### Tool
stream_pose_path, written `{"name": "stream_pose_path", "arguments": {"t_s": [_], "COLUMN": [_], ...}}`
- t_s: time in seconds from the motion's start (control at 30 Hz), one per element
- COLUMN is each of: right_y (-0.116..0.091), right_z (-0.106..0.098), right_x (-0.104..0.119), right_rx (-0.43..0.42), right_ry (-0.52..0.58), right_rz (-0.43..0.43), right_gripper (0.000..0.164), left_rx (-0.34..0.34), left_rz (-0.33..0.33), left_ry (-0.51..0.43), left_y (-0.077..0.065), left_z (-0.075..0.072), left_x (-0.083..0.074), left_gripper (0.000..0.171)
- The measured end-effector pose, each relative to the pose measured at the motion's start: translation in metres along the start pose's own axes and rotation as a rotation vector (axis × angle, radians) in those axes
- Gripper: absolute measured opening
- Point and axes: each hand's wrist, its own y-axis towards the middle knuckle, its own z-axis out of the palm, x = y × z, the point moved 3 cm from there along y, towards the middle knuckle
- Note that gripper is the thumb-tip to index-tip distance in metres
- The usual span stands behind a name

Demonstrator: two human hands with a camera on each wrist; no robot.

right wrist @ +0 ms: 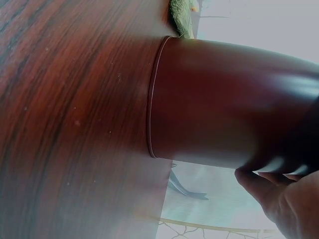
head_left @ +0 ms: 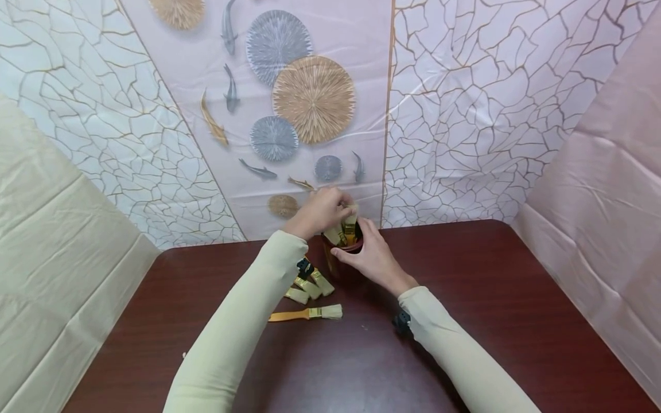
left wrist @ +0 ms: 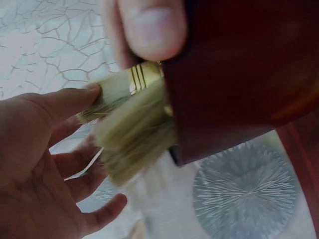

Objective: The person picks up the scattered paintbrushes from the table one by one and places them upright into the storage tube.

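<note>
A dark red-brown cylindrical cup [right wrist: 219, 99] stands on the table near its back edge, with several paintbrushes [left wrist: 134, 132] inside, bristles up. My right hand [head_left: 376, 258] grips the cup near its rim, thumb on the near side and fingers around the far side. Over the opening, my left hand [head_left: 322, 209] pinches the pale bristles of one paintbrush [left wrist: 113, 92] between thumb and forefinger, the other fingers spread. That brush's gold ferrule shows at the rim, and its handle is hidden in the cup.
Left of the cup, several paintbrushes [head_left: 308, 288] lie fanned on the dark wood table [head_left: 465, 275], partly behind the left forearm. Nearer, a single brush with an orange handle [head_left: 291, 315] lies sideways. A patterned cloth backdrop [head_left: 449, 143] rises behind the table.
</note>
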Motion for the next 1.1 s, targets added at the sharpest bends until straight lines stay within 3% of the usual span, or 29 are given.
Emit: {"name": "stream_pose_path", "arguments": {"t_s": [0.27, 0.53, 0.7, 0.87, 1.1], "right_y": [0.000, 0.000, 0.001, 0.001, 0.000], "right_z": [0.000, 0.000, 0.001, 0.001, 0.003], "right_x": [0.001, 0.000, -0.002, -0.003, -0.001], "right_rx": [-0.008, -0.007, -0.023, -0.023, -0.011], "right_ry": [-0.015, -0.001, 0.026, 0.041, 0.033], "right_rz": [-0.018, -0.016, -0.031, -0.032, -0.018], "right_gripper": [0.110, 0.109, 0.104, 0.103, 0.107], "left_rx": [-0.036, -0.122, -0.179, -0.151, -0.059], "left_rz": [-0.059, -0.018, 0.020, 0.016, -0.057], "left_ry": [-0.092, -0.281, -0.327, -0.380, -0.412], "left_y": [0.000, -0.013, -0.042, -0.082, -0.134], "left_z": [0.010, 0.001, -0.021, -0.036, -0.032], "left_x": [0.008, 0.010, 0.012, 0.022, 0.045], "left_gripper": [0.018, 0.021, 0.021, 0.019, 0.021]}}
